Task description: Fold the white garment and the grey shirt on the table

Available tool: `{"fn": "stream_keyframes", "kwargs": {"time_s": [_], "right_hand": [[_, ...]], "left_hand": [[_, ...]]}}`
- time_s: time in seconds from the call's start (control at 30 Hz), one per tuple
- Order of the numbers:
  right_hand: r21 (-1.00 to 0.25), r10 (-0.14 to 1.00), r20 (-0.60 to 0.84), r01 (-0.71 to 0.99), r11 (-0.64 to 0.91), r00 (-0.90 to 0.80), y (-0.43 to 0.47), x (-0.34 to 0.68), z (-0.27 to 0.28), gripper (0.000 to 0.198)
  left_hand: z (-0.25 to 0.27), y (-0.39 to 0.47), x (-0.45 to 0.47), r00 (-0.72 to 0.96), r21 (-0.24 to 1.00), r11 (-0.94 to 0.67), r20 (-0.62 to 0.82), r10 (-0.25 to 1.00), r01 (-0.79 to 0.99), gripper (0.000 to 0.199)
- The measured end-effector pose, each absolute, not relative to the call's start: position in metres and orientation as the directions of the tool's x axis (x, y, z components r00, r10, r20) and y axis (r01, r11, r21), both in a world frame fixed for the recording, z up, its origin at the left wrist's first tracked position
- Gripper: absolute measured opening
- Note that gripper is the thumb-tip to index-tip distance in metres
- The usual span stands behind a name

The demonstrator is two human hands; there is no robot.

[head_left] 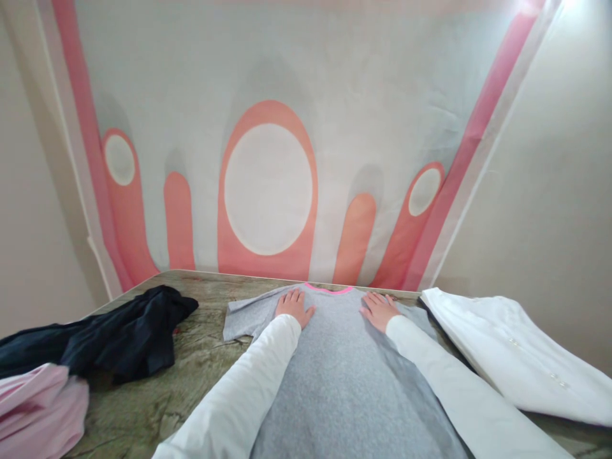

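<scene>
A grey T-shirt (344, 382) with a pink neckline lies spread on the table, its collar at the far edge. My left hand (294, 307) rests flat on the shirt's left shoulder area, fingers stretched out. On the opposite shoulder, my right hand (379, 310) is also laid flat with its fingers apart. Both hands touch the fabric without gripping it. The left short sleeve shows fully, while my right forearm partly covers the right sleeve. The shirt's lower hem is outside the view.
At the left, a crumpled black garment (129, 331) lies behind a pink one (43, 408). A folded white garment (516, 357) is on the right. The wood-patterned table (201, 357) ends against a wall with a printed backdrop (329, 115).
</scene>
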State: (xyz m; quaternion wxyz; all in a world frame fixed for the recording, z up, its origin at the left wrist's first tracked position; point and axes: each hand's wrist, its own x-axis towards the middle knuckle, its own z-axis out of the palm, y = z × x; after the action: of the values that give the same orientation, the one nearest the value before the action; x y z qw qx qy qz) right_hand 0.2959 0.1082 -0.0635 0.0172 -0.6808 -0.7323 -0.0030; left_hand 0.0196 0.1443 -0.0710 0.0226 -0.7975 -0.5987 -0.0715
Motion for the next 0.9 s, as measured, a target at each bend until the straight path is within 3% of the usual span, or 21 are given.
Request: {"fn": "stream_keyframes", "kwargs": {"time_s": [0.23, 0.5, 0.7, 0.9], "right_hand": [[-0.145, 0.948, 0.007, 0.938, 0.315, -0.318, 0.105, 0.224, -0.058, 0.062], [-0.170, 0.945, 0.060, 0.929, 0.328, -0.322, 0.109, 0.213, -0.061, 0.062], [-0.158, 0.942, 0.085, 0.929, 0.336, -0.326, 0.109, 0.214, -0.065, 0.063], [-0.142, 0.941, 0.089, 0.931, 0.335, -0.325, 0.111, 0.215, -0.068, 0.060]], "left_hand": [[-0.070, 0.139, 0.023, 0.263, 0.049, -0.271, 0.132, 0.956, 0.961, 0.066], [-0.046, 0.139, 0.031, 0.165, 0.053, -0.165, 0.002, 0.986, 0.985, 0.071], [-0.063, 0.137, 0.050, 0.499, 0.020, -0.508, 0.151, 0.853, 0.861, 0.050], [-0.066, 0.152, 0.033, 0.409, 0.038, -0.413, 0.087, 0.908, 0.910, 0.057]]}}
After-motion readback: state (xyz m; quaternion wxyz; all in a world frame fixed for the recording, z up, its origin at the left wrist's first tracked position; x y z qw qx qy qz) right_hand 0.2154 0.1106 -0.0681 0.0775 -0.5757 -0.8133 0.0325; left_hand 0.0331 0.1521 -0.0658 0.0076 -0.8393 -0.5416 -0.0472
